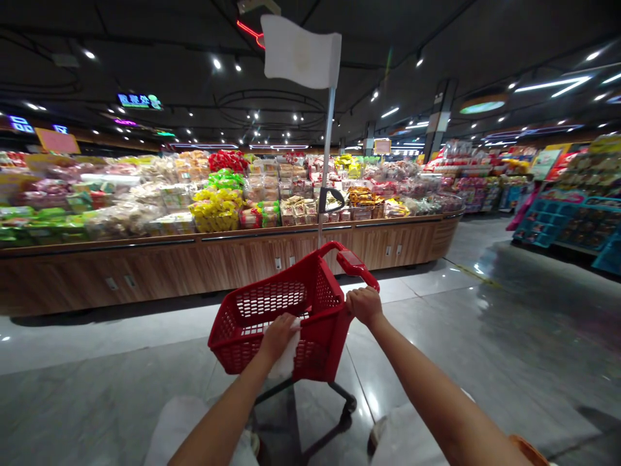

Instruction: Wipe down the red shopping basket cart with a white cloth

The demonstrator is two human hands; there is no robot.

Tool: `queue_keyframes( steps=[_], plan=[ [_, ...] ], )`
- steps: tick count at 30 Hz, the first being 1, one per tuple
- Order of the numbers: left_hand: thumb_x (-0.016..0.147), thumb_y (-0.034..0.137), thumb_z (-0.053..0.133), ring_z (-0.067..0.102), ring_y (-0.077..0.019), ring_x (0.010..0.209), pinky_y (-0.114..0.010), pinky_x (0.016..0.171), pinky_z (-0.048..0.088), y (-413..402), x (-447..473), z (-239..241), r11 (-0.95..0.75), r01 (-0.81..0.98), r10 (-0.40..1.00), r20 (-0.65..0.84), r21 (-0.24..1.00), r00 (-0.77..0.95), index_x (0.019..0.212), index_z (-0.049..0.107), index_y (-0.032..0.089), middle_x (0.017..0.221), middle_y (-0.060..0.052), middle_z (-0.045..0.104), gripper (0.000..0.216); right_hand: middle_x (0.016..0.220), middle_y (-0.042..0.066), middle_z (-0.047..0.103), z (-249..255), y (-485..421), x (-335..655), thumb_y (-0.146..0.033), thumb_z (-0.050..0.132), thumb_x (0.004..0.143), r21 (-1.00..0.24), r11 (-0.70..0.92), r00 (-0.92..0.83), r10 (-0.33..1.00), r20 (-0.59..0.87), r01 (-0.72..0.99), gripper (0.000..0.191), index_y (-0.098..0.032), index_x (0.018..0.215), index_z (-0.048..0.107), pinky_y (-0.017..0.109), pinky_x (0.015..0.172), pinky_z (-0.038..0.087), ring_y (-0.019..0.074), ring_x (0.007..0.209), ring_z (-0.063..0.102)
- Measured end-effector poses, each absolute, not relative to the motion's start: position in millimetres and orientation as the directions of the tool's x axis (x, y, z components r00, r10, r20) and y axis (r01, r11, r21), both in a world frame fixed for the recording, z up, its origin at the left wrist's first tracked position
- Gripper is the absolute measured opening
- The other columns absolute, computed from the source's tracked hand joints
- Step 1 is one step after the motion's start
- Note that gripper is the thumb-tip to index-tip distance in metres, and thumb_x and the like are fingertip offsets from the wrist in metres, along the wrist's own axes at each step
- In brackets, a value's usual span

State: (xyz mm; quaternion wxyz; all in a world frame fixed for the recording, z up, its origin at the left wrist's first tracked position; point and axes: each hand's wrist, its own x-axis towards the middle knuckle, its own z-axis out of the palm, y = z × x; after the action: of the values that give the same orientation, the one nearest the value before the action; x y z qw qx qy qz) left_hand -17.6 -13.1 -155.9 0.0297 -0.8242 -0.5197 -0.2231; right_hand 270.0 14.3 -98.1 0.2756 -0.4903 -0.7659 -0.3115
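Observation:
A red plastic shopping cart (334,340) with a perforated basket stands in front of me, its handle (352,262) toward the right. My right hand (365,305) is closed around the near end of that handle, where it meets the basket. At the near side of the basket, my left hand (279,338) presses a white cloth or tissue (290,356) against the rim, fingers folded over it. From the handle end rises a grey pole (328,142) with a white flag-shaped plate (301,52) on top and a dark grip on its shaft.
Beyond the cart runs a long wood-panelled display counter (165,272) heaped with packaged food. On the right stand blue racks (548,223) of goods, with stacked shelves behind. Grey glossy floor tiles (485,310) reflect the lights. My legs are just below the cart.

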Motion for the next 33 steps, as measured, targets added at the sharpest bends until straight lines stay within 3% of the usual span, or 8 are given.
queue_keyframes(
  steps=[4,7,13,19,23,26,29,33],
  plan=[
    [0.093,0.034,0.051,0.057,-0.0208,0.102,-0.036,0.091,0.047,-1,81,-133,-0.584,0.766,0.758,0.518,0.27,0.396,0.111,0.055,0.019,0.108,-0.007,0.063,0.024,0.057,0.001,0.063,-100,14,266,-0.02,0.052,0.086,0.222,0.323,-0.376,0.57,0.73,0.92,0.028,-0.019,0.059,0.06,0.032,0.063,0.024,0.0126,0.055,0.049],
    [0.093,0.035,0.051,0.057,-0.0211,0.098,-0.036,0.086,0.048,3,108,-126,-0.589,0.77,0.75,0.522,0.245,0.407,0.108,0.056,0.02,0.105,-0.007,0.063,0.022,0.057,0.001,0.063,-100,16,268,-0.019,0.052,0.087,0.239,0.323,-0.39,0.569,0.724,0.916,0.029,-0.019,0.06,0.061,0.031,0.063,0.023,0.0127,0.055,0.049],
    [0.092,0.023,0.05,0.059,-0.0181,0.088,-0.031,0.079,0.047,-7,1,-155,-0.413,0.908,0.856,0.373,0.074,0.359,0.098,0.059,0.021,0.095,-0.005,0.063,0.01,0.056,0.001,0.061,-98,25,284,-0.018,0.051,0.087,0.242,0.355,-0.416,0.583,0.698,0.903,0.03,-0.018,0.059,0.062,0.03,0.062,0.023,0.0122,0.054,0.048],
    [0.092,0.024,0.05,0.059,-0.021,0.093,-0.035,0.083,0.046,-23,-95,-169,-0.27,0.963,0.909,0.323,-0.021,0.262,0.1,0.06,0.019,0.102,-0.007,0.063,0.013,0.059,0.002,0.064,-95,31,298,-0.019,0.052,0.087,0.203,0.325,-0.375,0.659,0.652,0.924,0.028,-0.018,0.061,0.063,0.031,0.066,0.028,0.0138,0.058,0.052],
    [0.092,0.021,0.051,0.058,-0.02,0.097,-0.035,0.087,0.047,-12,-34,-162,-0.362,0.932,0.891,0.306,0.03,0.336,0.103,0.059,0.019,0.104,-0.006,0.062,0.014,0.08,0.008,0.07,-100,23,279,-0.016,0.049,0.089,0.156,0.28,-0.308,0.661,0.684,0.947,0.025,-0.018,0.072,0.068,0.035,0.084,0.034,0.0202,0.081,0.06],
    [0.092,0.023,0.052,0.058,-0.0205,0.1,-0.036,0.089,0.047,3,37,-156,-0.402,0.911,0.877,0.327,0.094,0.353,0.107,0.058,0.018,0.108,-0.008,0.061,0.017,0.101,0.007,0.069,-112,11,247,-0.016,0.052,0.089,0.165,0.426,-0.421,0.626,0.656,0.89,0.019,-0.021,0.083,0.069,0.038,0.101,0.029,0.0211,0.099,0.058],
    [0.093,0.024,0.049,0.058,-0.0216,0.101,-0.036,0.085,0.049,10,69,-153,-0.377,0.919,0.888,0.325,0.112,0.325,0.11,0.056,0.017,0.108,-0.009,0.062,0.019,0.086,0.001,0.067,-123,2,223,-0.023,0.054,0.091,0.141,0.55,-0.516,0.621,0.59,0.823,0.015,-0.024,0.084,0.067,0.039,0.108,0.024,0.0176,0.088,0.059],
    [0.092,0.023,0.051,0.06,-0.02,0.096,-0.034,0.084,0.049,-3,19,-162,-0.362,0.932,0.896,0.288,0.031,0.339,0.107,0.058,0.018,0.103,-0.008,0.063,0.017,0.084,0.0,0.066,-126,3,228,-0.031,0.053,0.094,0.113,0.519,-0.49,0.679,0.547,0.847,0.017,-0.023,0.083,0.063,0.039,0.108,0.022,0.0169,0.088,0.057]
  ],
)
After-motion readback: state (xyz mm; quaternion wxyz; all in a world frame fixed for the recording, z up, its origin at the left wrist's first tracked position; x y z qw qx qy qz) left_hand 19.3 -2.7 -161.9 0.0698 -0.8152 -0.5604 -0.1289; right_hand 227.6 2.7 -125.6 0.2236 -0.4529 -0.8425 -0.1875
